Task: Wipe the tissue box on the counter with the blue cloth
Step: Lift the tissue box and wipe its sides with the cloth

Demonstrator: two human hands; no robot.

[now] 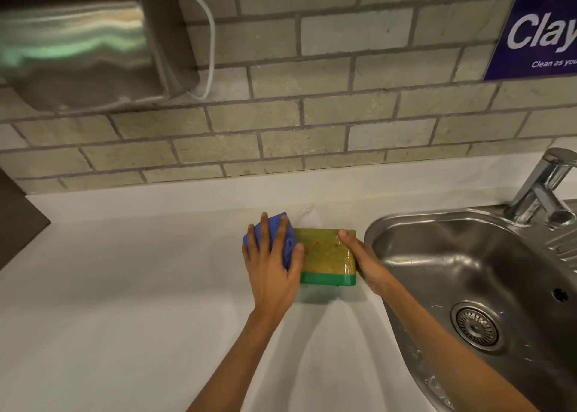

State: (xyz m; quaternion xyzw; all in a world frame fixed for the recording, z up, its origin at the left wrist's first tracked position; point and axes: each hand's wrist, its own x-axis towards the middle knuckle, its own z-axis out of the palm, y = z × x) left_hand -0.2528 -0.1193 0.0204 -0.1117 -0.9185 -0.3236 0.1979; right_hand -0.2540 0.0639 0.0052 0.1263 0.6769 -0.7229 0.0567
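Observation:
The tissue box [324,255] is yellow on top with a green front band and sits on the white counter [125,286], just left of the sink. My left hand [271,264] presses the blue cloth [288,239] flat against the box's left end, fingers spread over it. My right hand [363,260] grips the box's right end, thumb on the top edge. Most of the cloth lies hidden under my left hand.
A steel sink [468,280] with a drain [476,325] lies right of the box, its tap [543,189] at the back right. A metal dispenser [84,39] hangs on the brick wall at upper left. A blue sign [537,30] is at upper right.

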